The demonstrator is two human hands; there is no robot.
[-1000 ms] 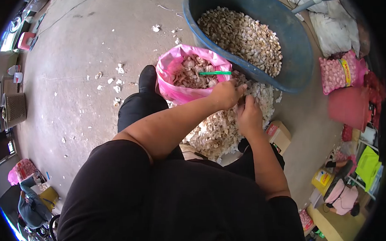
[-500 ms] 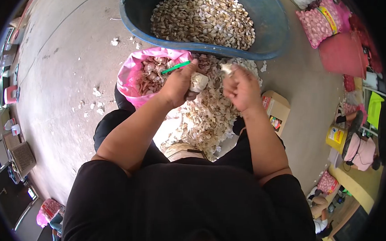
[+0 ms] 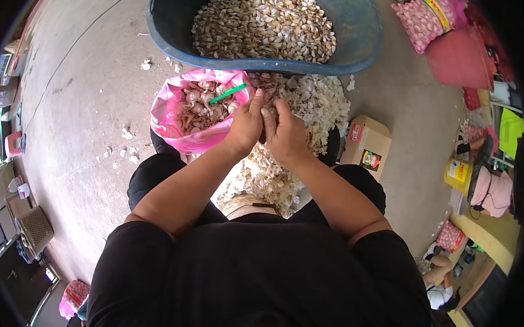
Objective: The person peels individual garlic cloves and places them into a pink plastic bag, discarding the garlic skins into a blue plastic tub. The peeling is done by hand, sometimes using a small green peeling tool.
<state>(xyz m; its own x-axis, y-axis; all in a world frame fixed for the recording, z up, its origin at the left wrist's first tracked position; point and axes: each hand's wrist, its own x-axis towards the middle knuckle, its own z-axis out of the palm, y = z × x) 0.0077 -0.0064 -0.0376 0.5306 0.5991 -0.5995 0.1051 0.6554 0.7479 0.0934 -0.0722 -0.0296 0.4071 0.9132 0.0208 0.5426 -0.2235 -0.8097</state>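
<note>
From afar, I'd brace the left hand (image 3: pixel 246 125) and right hand (image 3: pixel 288 134) evenly together above loose skins (image 3: pixel 328 101), just right of garlic bulbs (image 3: pixel 204 96) in a pink bag (image 3: pixel 202 143), though I cannot tell whether their half-hidden grip holds anything.

Garlic-sorting workshop: on a bare concrete floor (image 3: pixel 89 103), a large blue tub (image 3: pixel 361 36) brims with no frills but loose cloves (image 3: pixel 262 29), beside an open pink bag (image 3: pixel 201 143) of garlic bulbs (image 3: pixel 206 97) and a heap of papery skins (image 3: pixel 329 105). Packed garlic sacks (image 3: pixel 420 24) lie around the edges, and other people (image 3: pixel 440 295) sit near the right side.
</note>
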